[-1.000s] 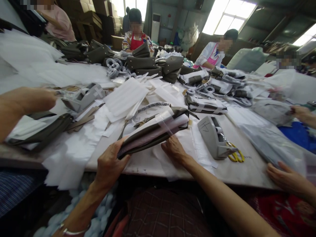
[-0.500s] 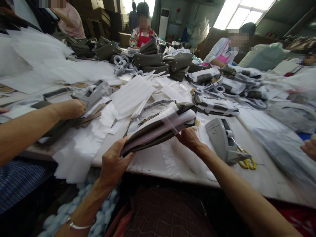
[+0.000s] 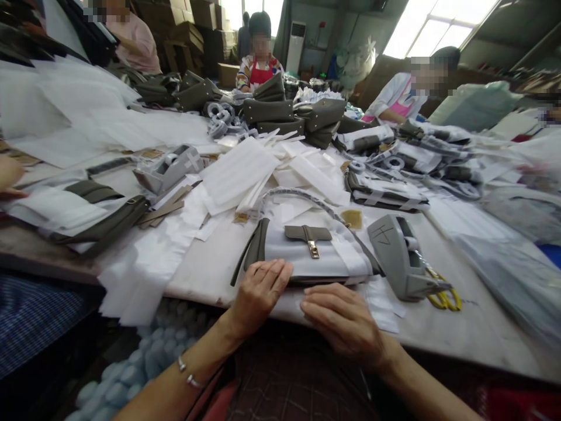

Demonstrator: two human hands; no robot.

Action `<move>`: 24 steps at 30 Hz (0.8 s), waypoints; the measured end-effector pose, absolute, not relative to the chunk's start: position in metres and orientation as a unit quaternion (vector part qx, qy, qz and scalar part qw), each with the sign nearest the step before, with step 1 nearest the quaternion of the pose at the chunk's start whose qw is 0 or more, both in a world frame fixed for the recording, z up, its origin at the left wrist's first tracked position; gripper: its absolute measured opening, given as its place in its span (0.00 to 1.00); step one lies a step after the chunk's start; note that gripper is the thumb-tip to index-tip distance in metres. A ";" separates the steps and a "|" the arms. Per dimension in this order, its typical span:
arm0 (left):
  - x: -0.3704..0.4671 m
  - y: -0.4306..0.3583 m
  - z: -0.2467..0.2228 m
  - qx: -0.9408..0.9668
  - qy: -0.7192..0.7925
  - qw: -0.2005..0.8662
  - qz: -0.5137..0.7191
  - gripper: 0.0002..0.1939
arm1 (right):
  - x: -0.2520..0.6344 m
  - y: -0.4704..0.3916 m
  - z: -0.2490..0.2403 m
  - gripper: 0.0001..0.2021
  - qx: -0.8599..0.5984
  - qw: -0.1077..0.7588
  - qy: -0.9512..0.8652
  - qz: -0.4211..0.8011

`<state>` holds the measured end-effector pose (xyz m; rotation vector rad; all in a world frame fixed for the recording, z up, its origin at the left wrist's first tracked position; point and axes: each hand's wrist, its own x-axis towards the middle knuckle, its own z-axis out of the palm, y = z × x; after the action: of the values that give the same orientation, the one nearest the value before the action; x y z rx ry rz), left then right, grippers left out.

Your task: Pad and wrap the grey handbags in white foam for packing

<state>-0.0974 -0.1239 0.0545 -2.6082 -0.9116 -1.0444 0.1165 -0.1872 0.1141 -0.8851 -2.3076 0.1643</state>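
Note:
A grey-green handbag point(image 3: 302, 257) lies on the table in front of me, its front covered by white wrapping around a flap with a gold clasp point(image 3: 313, 249). Its wrapped handle point(image 3: 307, 193) arches toward the far side. My left hand point(image 3: 263, 289) rests on the bag's lower left edge, fingers stretched out and slightly bent. Just in front of the bag's lower edge is my right hand point(image 3: 339, 318), fingers extended side by side, with nothing plainly held; its fingertips are partly hidden. A grey tape dispenser point(image 3: 390, 251) stands to the right, with yellow-handled scissors point(image 3: 445, 292) beside it.
White sheets point(image 3: 241, 169) are heaped behind the bag. Another wrapped bag point(image 3: 385, 193) lies farther right. At left are a second tape dispenser point(image 3: 169, 166), a co-worker's bag point(image 3: 100, 216) and that person's hand point(image 3: 9, 175). More bags and several people are across the table.
The bag, held up on its side between both hands, has come down flat with its clasp side up. Both hands have moved to its near edge. The co-worker's arm at left has drawn back.

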 end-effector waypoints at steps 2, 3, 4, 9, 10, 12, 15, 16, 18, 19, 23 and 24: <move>-0.093 -0.128 0.046 -0.880 -0.301 0.101 -0.352 0.18 | 0.120 -0.168 0.128 0.17 -0.368 0.343 -0.863 0.045; -0.093 -0.129 0.043 -0.880 -0.300 0.101 -0.353 0.18 | 0.122 -0.156 0.133 0.15 -0.387 0.344 -0.855 0.037; -0.092 -0.129 0.042 -0.880 -0.300 0.102 -0.355 0.18 | 0.123 -0.143 0.137 0.12 -0.405 0.338 -0.849 0.033; -0.091 -0.126 0.040 -0.880 -0.293 0.099 -0.359 0.18 | 0.111 -0.077 0.133 0.08 -0.461 0.203 -0.862 0.064; -0.090 -0.125 0.040 -0.880 -0.294 0.095 -0.362 0.18 | 0.105 -0.066 0.130 0.10 -0.470 0.166 -0.864 0.076; -0.090 -0.125 0.039 -0.876 -0.297 0.088 -0.369 0.18 | 0.093 -0.049 0.124 0.13 -0.493 0.096 -0.859 0.100; -0.089 -0.125 0.036 -0.872 -0.303 0.083 -0.376 0.18 | 0.078 -0.033 0.116 0.16 -0.537 0.027 -0.831 0.147; -0.089 -0.125 0.036 -0.871 -0.305 0.082 -0.377 0.18 | 0.075 -0.029 0.114 0.17 -0.549 0.015 -0.819 0.162; -0.089 -0.125 0.035 -0.871 -0.305 0.078 -0.376 0.18 | 0.070 -0.019 0.112 0.17 -0.572 0.001 -0.799 0.185; -0.089 -0.125 0.035 -0.872 -0.304 0.077 -0.376 0.17 | 0.068 -0.012 0.112 0.18 -0.583 -0.006 -0.790 0.192; -0.090 -0.125 0.037 -0.868 -0.305 0.081 -0.382 0.17 | 0.064 0.021 0.112 0.21 -0.618 -0.034 -0.752 0.226; -0.090 -0.125 0.037 -0.867 -0.308 0.082 -0.383 0.17 | 0.065 0.027 0.113 0.20 -0.621 -0.036 -0.747 0.236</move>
<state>-0.0896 -0.1250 0.0372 -2.5910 -0.9188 -1.1438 0.0645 0.0274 0.1132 -1.9960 -2.4026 0.7583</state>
